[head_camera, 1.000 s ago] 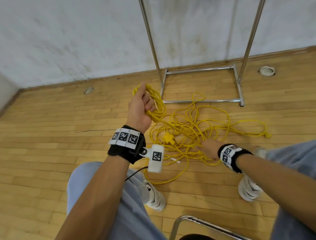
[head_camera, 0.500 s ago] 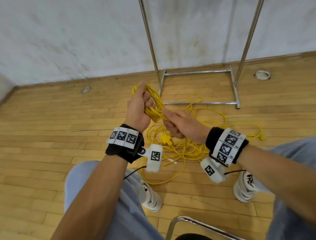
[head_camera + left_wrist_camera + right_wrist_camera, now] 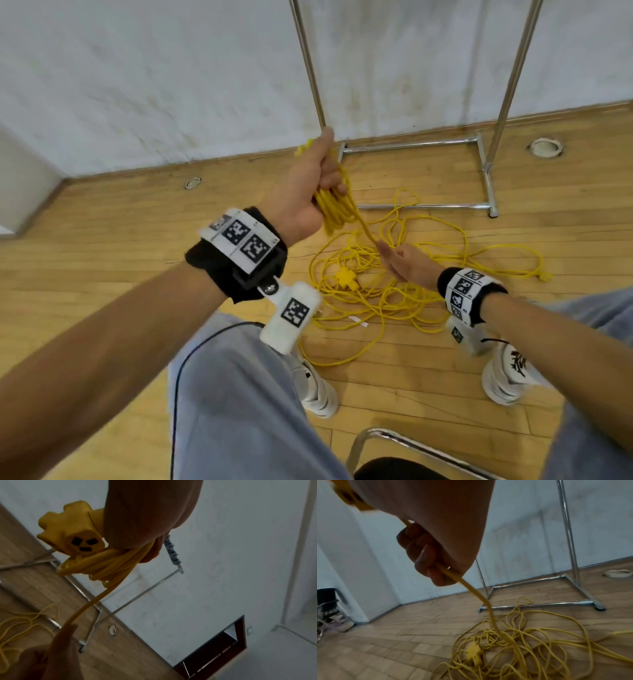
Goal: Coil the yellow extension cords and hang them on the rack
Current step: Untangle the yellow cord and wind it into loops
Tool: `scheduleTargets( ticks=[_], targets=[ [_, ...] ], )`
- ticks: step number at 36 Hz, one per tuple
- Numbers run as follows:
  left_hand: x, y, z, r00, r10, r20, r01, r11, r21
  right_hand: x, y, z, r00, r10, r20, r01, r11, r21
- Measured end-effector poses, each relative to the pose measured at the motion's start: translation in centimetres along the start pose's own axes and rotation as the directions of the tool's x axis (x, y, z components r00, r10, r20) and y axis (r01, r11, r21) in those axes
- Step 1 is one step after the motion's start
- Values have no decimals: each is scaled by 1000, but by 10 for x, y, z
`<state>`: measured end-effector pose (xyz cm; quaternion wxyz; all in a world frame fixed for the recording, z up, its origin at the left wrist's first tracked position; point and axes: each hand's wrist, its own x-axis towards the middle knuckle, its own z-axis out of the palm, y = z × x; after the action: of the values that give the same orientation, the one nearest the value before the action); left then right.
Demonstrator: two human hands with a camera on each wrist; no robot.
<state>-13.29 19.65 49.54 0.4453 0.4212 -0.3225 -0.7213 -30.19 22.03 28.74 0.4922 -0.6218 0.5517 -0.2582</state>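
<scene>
My left hand [image 3: 313, 186] is raised in front of the rack and grips a bundle of coiled yellow cord [image 3: 334, 207]. The left wrist view shows a yellow triple socket [image 3: 72, 534] held against those loops [image 3: 109, 563]. One strand [image 3: 364, 228] runs down from the coil to my right hand [image 3: 399, 262], lower and to the right. Its fingers [image 3: 426, 559] are curled round the strand [image 3: 479, 596]. The rest of the cord lies in a loose tangle [image 3: 394, 291] on the wooden floor, with a second yellow socket [image 3: 346, 277] in it and a plug end [image 3: 545, 277] at the right.
The chrome rack's base [image 3: 421, 206] and two upright poles [image 3: 310, 68] stand against the white wall just behind the tangle. A tape roll [image 3: 544, 148] lies at the right. A metal chair frame [image 3: 394, 442] is below me, my shoes [image 3: 318, 387] beside the cord.
My right hand has left the coil and slid down the strand toward the floor pile. My left hand has lifted the coil slightly higher.
</scene>
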Motion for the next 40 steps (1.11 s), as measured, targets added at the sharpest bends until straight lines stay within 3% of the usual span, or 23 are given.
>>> scheduleTargets(
  ticks=[5,9,14,18,21,24,28,31,36,40],
  targets=[
    [-36,56,33,977,117,177,-136,986,99,-1,15,-8,998,59,-9,-59,998,37],
    [-48,58,48,964,136,230,-164,981,107,7,18,-16,988,142,-61,-143,990,-12],
    [-41,28,54,960,58,275,-84,993,83,3,14,-27,962,245,-118,-251,967,-41],
    [-30,-6,48,918,-40,394,-8,993,120,9,23,-39,939,285,-195,-309,945,-106],
    [-22,-30,42,890,-116,441,34,982,188,22,44,-58,909,318,-271,-334,942,-16],
    [-10,-52,33,850,-251,464,131,953,274,12,27,-86,868,349,-353,-351,934,61],
    [4,-83,9,888,-307,341,168,909,382,14,0,-122,801,388,-456,-253,909,331],
    [12,-100,-12,932,-279,231,183,913,366,14,-28,-130,846,331,-418,-173,912,372],
    [16,-97,-26,977,-184,110,127,909,397,6,-83,-103,963,157,-217,-45,893,447],
    [16,-96,-27,994,-81,68,41,885,465,-1,-113,-79,984,12,-175,63,906,418]
  ],
)
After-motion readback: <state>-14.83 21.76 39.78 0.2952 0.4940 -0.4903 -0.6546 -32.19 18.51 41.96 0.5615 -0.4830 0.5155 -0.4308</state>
